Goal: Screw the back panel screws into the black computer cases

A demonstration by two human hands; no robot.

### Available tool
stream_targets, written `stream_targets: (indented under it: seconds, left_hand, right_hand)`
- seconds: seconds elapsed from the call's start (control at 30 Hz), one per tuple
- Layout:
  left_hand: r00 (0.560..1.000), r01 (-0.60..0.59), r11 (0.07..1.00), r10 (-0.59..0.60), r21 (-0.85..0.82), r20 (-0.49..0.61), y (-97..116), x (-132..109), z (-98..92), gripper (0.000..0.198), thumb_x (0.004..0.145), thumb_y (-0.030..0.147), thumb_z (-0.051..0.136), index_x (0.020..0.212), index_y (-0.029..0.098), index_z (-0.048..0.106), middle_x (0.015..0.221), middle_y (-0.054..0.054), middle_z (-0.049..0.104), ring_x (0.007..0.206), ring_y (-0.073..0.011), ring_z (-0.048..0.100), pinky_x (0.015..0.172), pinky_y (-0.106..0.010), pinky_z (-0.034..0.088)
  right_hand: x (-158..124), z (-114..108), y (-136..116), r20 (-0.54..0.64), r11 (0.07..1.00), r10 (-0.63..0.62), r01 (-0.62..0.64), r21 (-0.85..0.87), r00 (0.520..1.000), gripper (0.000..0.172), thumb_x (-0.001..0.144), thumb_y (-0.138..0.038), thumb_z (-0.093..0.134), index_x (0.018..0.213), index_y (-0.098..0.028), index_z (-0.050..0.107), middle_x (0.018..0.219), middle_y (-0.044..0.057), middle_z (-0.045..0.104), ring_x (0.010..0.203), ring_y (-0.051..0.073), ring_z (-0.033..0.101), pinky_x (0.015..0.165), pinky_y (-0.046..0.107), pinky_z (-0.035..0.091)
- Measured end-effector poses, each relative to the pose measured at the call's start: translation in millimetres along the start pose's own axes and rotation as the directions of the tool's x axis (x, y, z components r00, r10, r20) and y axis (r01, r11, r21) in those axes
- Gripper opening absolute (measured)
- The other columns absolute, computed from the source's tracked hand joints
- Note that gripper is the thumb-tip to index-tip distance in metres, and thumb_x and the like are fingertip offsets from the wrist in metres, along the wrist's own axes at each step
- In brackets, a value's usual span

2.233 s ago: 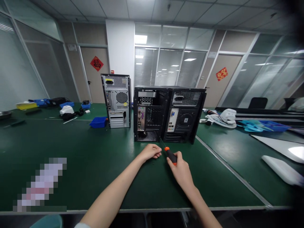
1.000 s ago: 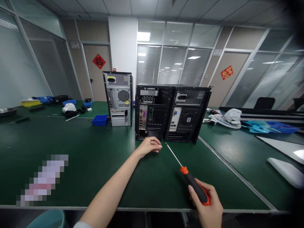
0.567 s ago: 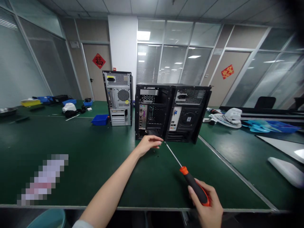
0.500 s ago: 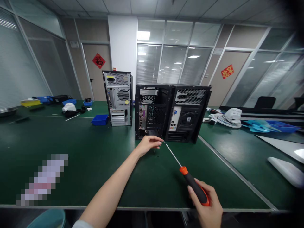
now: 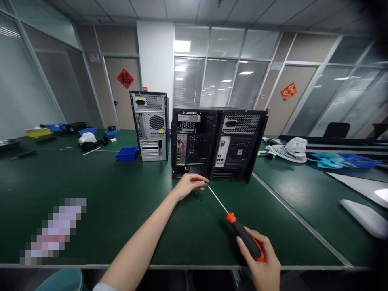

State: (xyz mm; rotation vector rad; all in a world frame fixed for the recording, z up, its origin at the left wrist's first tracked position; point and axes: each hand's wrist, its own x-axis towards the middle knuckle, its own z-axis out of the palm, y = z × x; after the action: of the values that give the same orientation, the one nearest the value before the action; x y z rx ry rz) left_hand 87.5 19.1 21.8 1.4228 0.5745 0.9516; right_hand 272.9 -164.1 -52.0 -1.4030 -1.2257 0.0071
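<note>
My right hand (image 5: 262, 256) is wrapped round the black and orange handle of a screwdriver (image 5: 245, 240). Its thin metal shaft slants up and left to the fingertips of my left hand (image 5: 190, 185). There, thumb and forefinger pinch together at the screwdriver's tip; whatever sits between them is too small to make out. Just behind my left hand stands a black computer case (image 5: 195, 147), its rear facing me, with a port panel and open slots. A second black case (image 5: 239, 145) touches its right side. Tiny dark bits (image 5: 198, 197) lie on the table below my left hand.
A grey computer case (image 5: 150, 125) stands upright left of the black pair, beside a blue tray (image 5: 127, 154). White fan parts (image 5: 295, 149) and blue fan blades (image 5: 325, 160) lie at the right. A teal bin (image 5: 62, 281) is below the front edge of the green table (image 5: 91, 178).
The screwdriver and my right hand have shifted slightly left, and its tip is now closer in at my left fingertips. The left hand's pinch looks nearly the same.
</note>
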Motion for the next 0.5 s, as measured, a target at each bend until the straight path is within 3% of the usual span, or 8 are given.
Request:
stream_targets:
  seconds: [0.27,0.4,0.5]
  left_hand:
    - [0.998,-0.013,0.981,0.000,0.193,0.067,5,0,-6.1,0.024,0.067,0.034,0.069,0.081,0.014,0.071,0.076,-0.004,0.066,0.069,-0.0107,0.059,0.072,-0.026,0.050]
    - [0.991,-0.015,0.943,-0.031,0.331,0.133,7,0,-15.6,0.019,0.072,0.029,0.064,0.082,0.015,0.071,0.071,-0.003,0.066,0.066,-0.0114,0.060,0.068,-0.024,0.048]
    - [0.985,-0.055,0.889,-0.025,0.454,0.168,11,0,-23.0,0.019,0.073,0.027,0.063,0.085,0.016,0.071,0.080,-0.004,0.069,0.072,-0.0138,0.062,0.071,-0.025,0.048]
  right_hand:
    - [5,-2,-2,0.094,0.999,0.034,-0.034,0.005,0.995,0.032,0.069,-0.044,0.063,0.088,-0.018,0.061,0.083,0.005,0.066,0.073,0.017,0.062,0.067,0.026,0.051]
    - [5,-3,2,0.145,1.000,-0.001,-0.002,0.017,0.989,0.031,0.070,-0.042,0.063,0.089,-0.018,0.060,0.087,0.006,0.066,0.078,0.017,0.063,0.072,0.026,0.051]
    - [4,-2,5,0.176,1.000,0.027,-0.027,-0.004,0.984,0.033,0.070,-0.043,0.063,0.091,-0.019,0.060,0.088,0.006,0.066,0.077,0.017,0.063,0.071,0.026,0.051]
